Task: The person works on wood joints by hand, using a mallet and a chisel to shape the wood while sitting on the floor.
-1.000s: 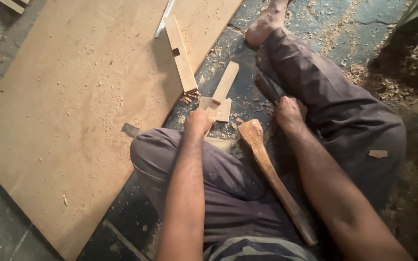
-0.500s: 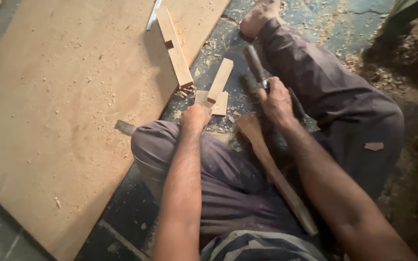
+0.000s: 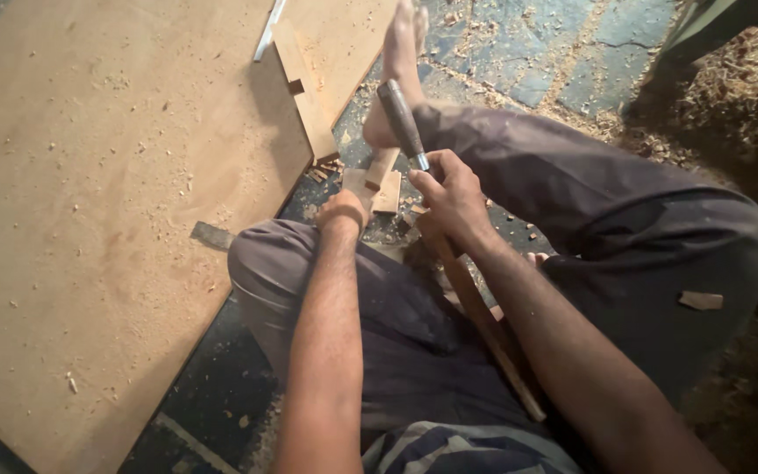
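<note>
Person seated on blue tiled floor (image 3: 563, 61), legs spread around work. Left hand (image 3: 344, 211) pressed down on small wooden block (image 3: 377, 189), fingers hidden behind knuckles; cannot tell how far closed. Right hand (image 3: 454, 197) wrapped tight around chisel (image 3: 403, 123), dark handle pointing up and away, blade end at block. Wooden mallet (image 3: 475, 316) lies along lap under right forearm. Large plywood sheet (image 3: 107, 202) to left, dusted with sawdust; notched wooden strip (image 3: 307, 101) on its edge. Wood shavings (image 3: 721, 96) heaped at right.

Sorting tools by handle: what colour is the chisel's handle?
Dark brown, seen in the head view: chisel handle, held by the right hand.
</note>
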Demonstrator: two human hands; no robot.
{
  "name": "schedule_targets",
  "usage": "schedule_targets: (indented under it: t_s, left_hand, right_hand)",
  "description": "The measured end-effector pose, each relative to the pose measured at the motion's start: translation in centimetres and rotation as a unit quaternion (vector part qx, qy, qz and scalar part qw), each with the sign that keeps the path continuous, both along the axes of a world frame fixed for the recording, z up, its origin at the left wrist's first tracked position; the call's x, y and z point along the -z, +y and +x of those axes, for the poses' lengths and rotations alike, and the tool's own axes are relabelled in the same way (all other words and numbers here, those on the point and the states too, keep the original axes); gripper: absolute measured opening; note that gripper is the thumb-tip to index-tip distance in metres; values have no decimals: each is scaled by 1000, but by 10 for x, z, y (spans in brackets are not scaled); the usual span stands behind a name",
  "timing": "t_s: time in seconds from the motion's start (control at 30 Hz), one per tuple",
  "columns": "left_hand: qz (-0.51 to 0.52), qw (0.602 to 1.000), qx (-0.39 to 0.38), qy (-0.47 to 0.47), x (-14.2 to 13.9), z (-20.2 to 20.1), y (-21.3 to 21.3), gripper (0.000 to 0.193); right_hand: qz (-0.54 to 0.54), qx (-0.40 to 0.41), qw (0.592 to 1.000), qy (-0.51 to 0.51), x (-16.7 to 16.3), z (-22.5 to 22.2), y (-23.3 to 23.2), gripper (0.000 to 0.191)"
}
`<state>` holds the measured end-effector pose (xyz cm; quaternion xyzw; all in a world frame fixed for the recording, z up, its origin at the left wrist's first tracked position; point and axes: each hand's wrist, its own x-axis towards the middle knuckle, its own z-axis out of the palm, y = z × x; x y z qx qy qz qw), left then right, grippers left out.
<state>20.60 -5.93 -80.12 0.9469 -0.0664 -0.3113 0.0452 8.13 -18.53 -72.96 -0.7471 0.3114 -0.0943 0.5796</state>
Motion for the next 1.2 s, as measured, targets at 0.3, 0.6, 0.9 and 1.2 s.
schedule_targets:
  t_s: [0.3,0.6,0.9,1.2]
  left_hand:
    - [-394,915,-47,-68,-2,-6,6,45]
    - [-826,525,-206,-11,-29,1,5,30]
    - [-793,604,-56,-60,-4,33,14,22]
    - [-746,655,63,-104,-13,36,24,20]
  right_hand:
    - [-175,-37,978,-105,33,-9,5,35]
    - [-344,-239,907,-41,65,-27,-3,53]
    - [-137,-336,852,377,83,-138,-14,73]
    - [-100,-289,871,384,86,-138,-4,96]
